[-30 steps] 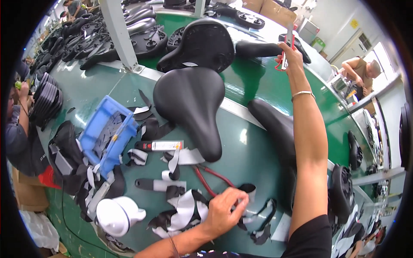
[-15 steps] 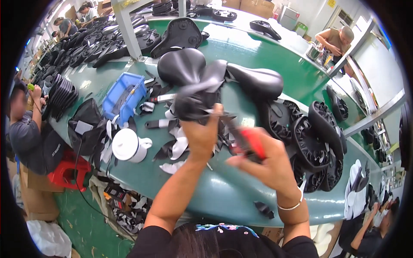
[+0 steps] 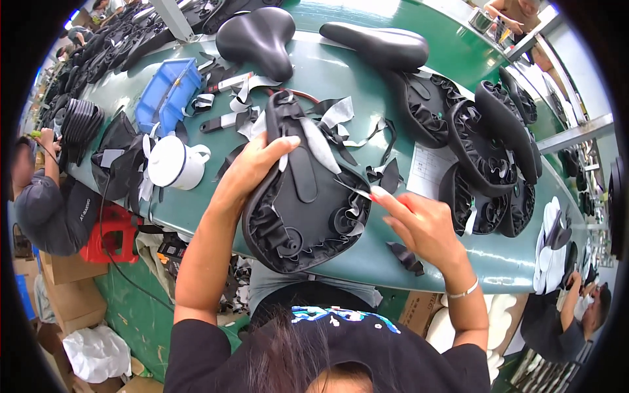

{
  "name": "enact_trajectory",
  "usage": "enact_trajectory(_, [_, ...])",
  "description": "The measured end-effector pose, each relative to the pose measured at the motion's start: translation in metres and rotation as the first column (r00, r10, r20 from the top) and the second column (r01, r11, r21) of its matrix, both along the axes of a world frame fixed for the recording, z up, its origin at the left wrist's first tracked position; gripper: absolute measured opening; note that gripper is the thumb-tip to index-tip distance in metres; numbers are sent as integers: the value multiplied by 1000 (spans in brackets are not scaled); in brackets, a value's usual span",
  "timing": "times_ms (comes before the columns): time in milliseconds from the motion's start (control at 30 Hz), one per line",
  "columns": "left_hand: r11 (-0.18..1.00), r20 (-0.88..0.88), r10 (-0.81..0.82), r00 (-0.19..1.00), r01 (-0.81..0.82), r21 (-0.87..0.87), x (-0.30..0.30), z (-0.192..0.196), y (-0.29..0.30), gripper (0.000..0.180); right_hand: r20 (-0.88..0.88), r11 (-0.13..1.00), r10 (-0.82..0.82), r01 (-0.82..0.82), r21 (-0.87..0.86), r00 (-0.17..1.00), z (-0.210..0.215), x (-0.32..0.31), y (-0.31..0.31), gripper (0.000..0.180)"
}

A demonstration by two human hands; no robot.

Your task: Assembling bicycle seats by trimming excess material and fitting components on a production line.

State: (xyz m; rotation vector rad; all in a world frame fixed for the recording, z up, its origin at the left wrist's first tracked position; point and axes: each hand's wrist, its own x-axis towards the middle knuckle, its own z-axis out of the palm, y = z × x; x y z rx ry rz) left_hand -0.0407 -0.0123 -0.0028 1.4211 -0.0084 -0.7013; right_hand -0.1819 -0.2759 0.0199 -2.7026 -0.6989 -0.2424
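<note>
A black bicycle saddle (image 3: 288, 209) lies underside up before me, with a gathered cover edge and a pale strip along one side of its middle. My left hand (image 3: 262, 160) grips the saddle's left edge near the narrow nose, its thumb lying over the top. My right hand (image 3: 419, 223) is closed round a red-handled cutting tool (image 3: 357, 190). Its thin metal tip points left, over the saddle's right rim. My fingers cover most of the handle, so I cannot tell scissors from a knife.
Black and pale scraps (image 3: 337, 114) litter the table beyond the saddle. A white lidded mug (image 3: 175, 162) and a blue bin (image 3: 167, 92) stand left. Finished-looking saddles (image 3: 255, 39) lie behind, and upturned ones (image 3: 481, 147) pile up right over a paper sheet (image 3: 429, 167). Co-workers sit at both sides.
The saddle has come down toward me and now shows its underside. My right hand has lowered slightly with the red-handled tool. The view has tipped down toward my lap.
</note>
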Motion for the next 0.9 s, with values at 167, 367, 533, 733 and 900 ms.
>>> enact_trajectory(167, [993, 169, -105, 980, 93, 75, 11, -2, -4, 37, -106, 983, -104, 85, -165, 989, -20, -15, -3, 62])
enact_trajectory(367, [982, 212, 123, 970, -149, 113, -21, -5, 7, 36, -253, 877, -411, 456, 152, 876, -55, -96, 59, 63])
enact_trajectory(533, [936, 200, 331, 922, -347, 53, -57, -7, 26, 36, -356, 764, -415, 533, 364, 837, -49, -111, 73, 61])
enact_trajectory(733, [877, 338, 473, 813, -471, -96, -92, -4, 16, 32, -183, 701, -456, 478, 530, 871, -30, -3, 73, 58])
enact_trajectory(900, [494, 874, 211, 438, -819, 291, -99, -56, 53, 53, -513, 262, -290, 583, 769, 808, -27, 19, 29, 43])
